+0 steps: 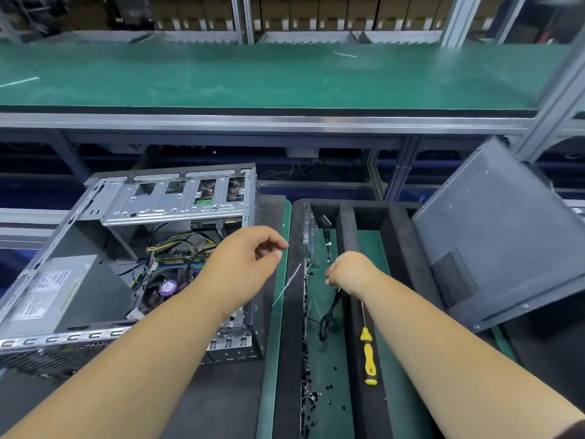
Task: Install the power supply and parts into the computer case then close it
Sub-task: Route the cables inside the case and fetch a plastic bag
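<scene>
The open computer case (177,198) lies on its side at the left. Inside it are a grey power supply (53,289), a motherboard with bundled cables, and a fan with a purple sticker (167,286). My left hand (250,258) hovers over the case's right edge, thumb and forefinger close together with nothing visible between them. A thin white cable tie (288,283) lies just below it on the foam edge. My right hand (351,274) reaches down into the foam tray (296,312) with its fingers curled under and hidden. The grey side panel (506,232) leans at the right.
A yellow-handled screwdriver (368,356) lies on the tray's foam divider. A black cable (329,315) and several small black screws (311,397) sit in the tray's left slot. A green-topped shelf (285,77) runs across behind the bench.
</scene>
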`<state>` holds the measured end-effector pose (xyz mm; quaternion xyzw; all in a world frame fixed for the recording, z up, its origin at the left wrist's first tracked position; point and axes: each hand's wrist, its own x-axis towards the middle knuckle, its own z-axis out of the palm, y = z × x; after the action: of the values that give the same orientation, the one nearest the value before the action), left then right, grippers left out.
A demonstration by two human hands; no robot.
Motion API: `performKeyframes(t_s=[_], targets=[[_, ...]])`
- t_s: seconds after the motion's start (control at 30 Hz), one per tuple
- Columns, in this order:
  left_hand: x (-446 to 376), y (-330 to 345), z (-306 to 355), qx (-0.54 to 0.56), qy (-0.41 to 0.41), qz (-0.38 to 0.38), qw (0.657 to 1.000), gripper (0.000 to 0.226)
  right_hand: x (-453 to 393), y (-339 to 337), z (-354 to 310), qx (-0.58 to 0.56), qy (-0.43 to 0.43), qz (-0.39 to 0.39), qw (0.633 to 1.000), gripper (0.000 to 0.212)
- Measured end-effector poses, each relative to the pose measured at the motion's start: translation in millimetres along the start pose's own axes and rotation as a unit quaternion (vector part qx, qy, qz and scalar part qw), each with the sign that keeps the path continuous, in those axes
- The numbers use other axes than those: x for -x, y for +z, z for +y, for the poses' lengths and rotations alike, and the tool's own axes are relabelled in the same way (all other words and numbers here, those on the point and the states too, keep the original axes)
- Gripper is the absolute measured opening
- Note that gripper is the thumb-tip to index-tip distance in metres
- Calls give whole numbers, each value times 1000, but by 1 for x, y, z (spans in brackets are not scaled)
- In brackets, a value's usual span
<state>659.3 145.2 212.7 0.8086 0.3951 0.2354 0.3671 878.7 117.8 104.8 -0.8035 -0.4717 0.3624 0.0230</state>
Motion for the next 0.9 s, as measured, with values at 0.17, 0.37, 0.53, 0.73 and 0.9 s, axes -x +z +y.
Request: performKeyframes(t_s=[0.17, 0.37, 0.53, 0.73, 0.9], targets=[[-2, 10, 10, 18, 2, -10, 1000, 22, 61, -50, -8, -160, 1, 114, 981, 23], [-14, 21, 17, 88, -82, -10, 993, 14, 102, -79, -25, -206, -87, 110, 968, 24], [-32, 14, 37, 202, -105, -20, 974, 28, 126, -87, -49, -294, -178, 111, 932, 22], [-43, -27, 49, 323, -53, 6, 945, 26, 140, -98, -94, -378, -257, 74, 886, 24], [-41, -74, 38, 297, 12, 69, 952, 21, 144, -91, -139, -416, -284, 106, 857, 14]])
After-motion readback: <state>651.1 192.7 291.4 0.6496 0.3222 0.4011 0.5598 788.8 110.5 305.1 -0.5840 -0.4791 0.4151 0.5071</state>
